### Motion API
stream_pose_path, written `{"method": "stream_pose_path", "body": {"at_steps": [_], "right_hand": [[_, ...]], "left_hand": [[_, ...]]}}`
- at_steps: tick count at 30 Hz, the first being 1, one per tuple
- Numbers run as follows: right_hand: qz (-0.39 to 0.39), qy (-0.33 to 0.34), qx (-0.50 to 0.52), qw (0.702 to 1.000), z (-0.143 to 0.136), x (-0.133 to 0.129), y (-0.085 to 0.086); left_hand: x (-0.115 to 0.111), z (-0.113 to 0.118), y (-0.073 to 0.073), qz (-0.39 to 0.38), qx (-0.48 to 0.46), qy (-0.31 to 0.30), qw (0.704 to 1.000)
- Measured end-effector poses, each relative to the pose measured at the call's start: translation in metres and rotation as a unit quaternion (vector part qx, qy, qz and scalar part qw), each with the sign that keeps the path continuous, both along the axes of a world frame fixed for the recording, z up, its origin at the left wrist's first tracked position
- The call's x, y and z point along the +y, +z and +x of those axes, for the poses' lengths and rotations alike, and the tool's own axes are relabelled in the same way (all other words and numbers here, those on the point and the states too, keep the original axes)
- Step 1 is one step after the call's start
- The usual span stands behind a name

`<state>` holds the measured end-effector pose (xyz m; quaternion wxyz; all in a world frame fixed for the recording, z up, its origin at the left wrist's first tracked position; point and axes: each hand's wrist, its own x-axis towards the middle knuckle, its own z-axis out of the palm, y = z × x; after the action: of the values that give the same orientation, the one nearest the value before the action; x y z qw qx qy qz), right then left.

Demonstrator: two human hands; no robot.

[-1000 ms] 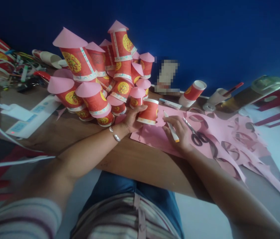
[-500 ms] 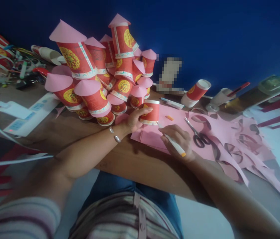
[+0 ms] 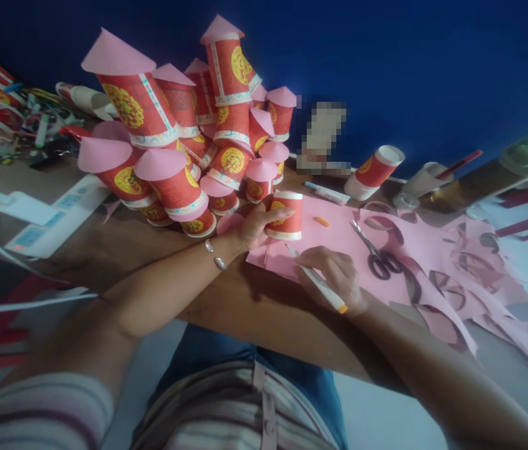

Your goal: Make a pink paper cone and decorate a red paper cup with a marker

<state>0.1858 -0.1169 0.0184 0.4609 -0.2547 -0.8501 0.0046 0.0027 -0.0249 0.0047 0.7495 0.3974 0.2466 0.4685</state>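
My left hand (image 3: 259, 226) is closed round a red paper cup (image 3: 292, 215) with a yellow emblem, its thumb across the front. The cup sits on pink paper (image 3: 275, 257), wide white-rimmed end up or nearly so. Between the fingers of my right hand (image 3: 332, 275) is a white marker (image 3: 317, 281) with an orange end; its tip points up and left, just below the cup and apart from it. An orange cap (image 3: 322, 221) lies on the paper. Scissors (image 3: 378, 256) rest to the right of my right hand.
Stacked red cups with pink paper cones (image 3: 165, 172) rise at left. Pink paper scraps (image 3: 460, 275) cover the right side. Another marker (image 3: 324, 192), stacked cups (image 3: 376, 172) and a large bottle (image 3: 493, 175) stand or lie behind. A power strip (image 3: 57, 215) with cables lies far left.
The marker tip has moved down and left, away from the cup's lower edge, with my right hand. My left hand still holds the cup. The view has shifted slightly.
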Motion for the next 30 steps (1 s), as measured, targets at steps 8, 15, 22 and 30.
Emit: {"method": "stream_pose_path", "body": {"at_steps": [8,15,22,30], "right_hand": [[-0.005,0.000,-0.006,1.000,-0.0012,0.0005,0.0000],[-0.007,-0.003,-0.005,1.000,-0.0009,0.0017,0.0012],[0.003,0.007,0.001,1.000,-0.0014,-0.0010,0.0030],[-0.010,0.002,-0.014,1.000,-0.0026,-0.0009,-0.0007]], "left_hand": [[-0.0020,0.0008,0.0050,-0.008,0.003,0.000,1.000],[-0.0056,0.0034,0.0058,-0.001,0.011,0.003,1.000],[-0.0041,0.0021,0.0020,0.023,0.028,0.013,0.999],[-0.0017,-0.0013,0.0032,0.044,0.037,-0.005,0.998]]}}
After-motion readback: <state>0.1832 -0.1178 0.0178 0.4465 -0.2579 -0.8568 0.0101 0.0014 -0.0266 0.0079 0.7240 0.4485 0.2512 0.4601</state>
